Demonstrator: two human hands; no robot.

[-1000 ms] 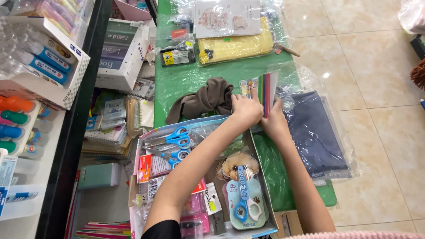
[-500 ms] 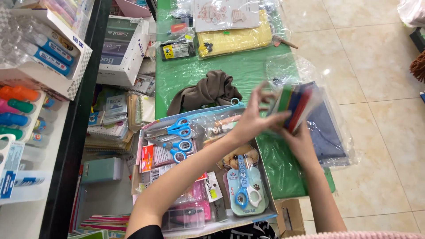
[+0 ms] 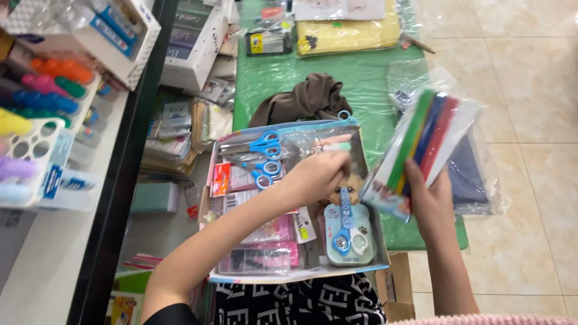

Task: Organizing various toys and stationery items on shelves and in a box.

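Packet of coloured strips (image 3: pixel 421 144) already lifted out of the shallow cardboard tray (image 3: pixel 367 180), now held up at centre right of the frame over the green tabletop (image 3: pixel 361 84); right hand (image 3: pixel 428 201) grip clenched on its lower end. Left hand (image 3: pixel 316 174) down in the tray among packaged blue scissors (image 3: pixel 262 144), fingers curled, contents of that grip not discernible. Remaining packets left unsorted in the tray. Against half a second ago: left hand dropped off the packet, packet tilted and fanned wider.
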